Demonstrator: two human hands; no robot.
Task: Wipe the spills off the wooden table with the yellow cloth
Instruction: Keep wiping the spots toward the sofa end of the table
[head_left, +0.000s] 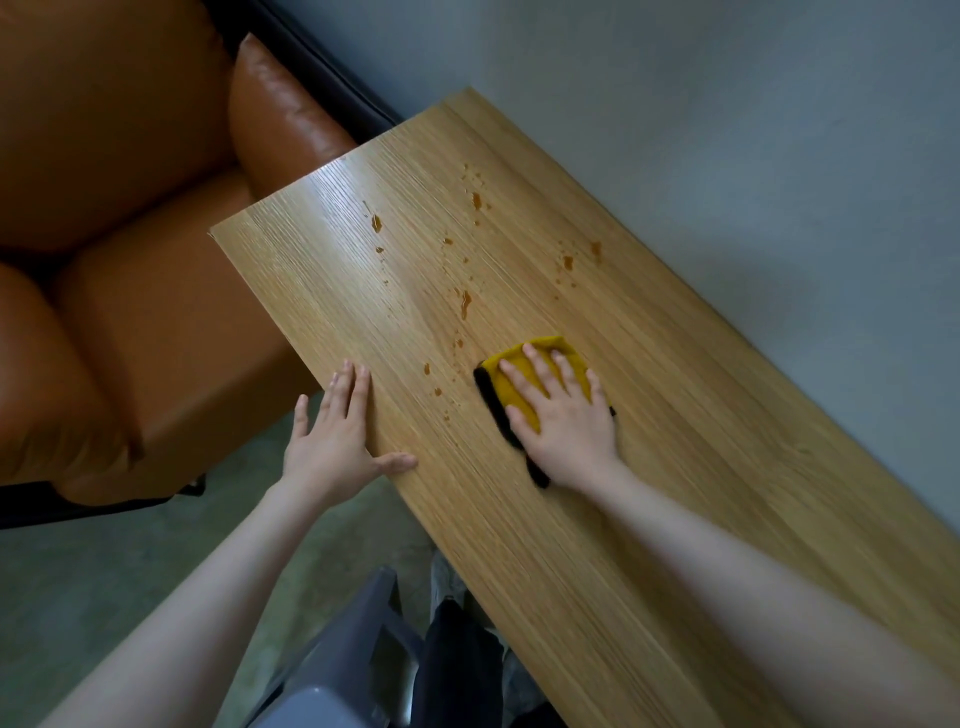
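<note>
Starting at the left: orange-brown leather sofa (119, 249) fills the left side, its dark frame along the bottom edge; grey-green floor (104, 582) below it; left hand (337, 436) lies flat at the near-left edge of the wooden table (649, 467), fingers straight and close together, thumb spread out along the table edge, holding nothing; grey chair part (337, 670) and dark clothing low in the middle, details unclear; amber spills (464, 303) scattered as drops and small puddles over the middle of the tabletop, some between the two hands, most beyond them toward the far end; yellow cloth (524, 379) lies flat on the table right of the nearest drops, folded, with a dark underside or edge showing along its left side; right hand (563, 421) presses palm-down on the cloth, fingers straight and slightly spread, covering most of it; cloth's far edge sticks out past the fingertips; both forearms bare; grey wall (753, 156) runs along the right side of the table.
</note>
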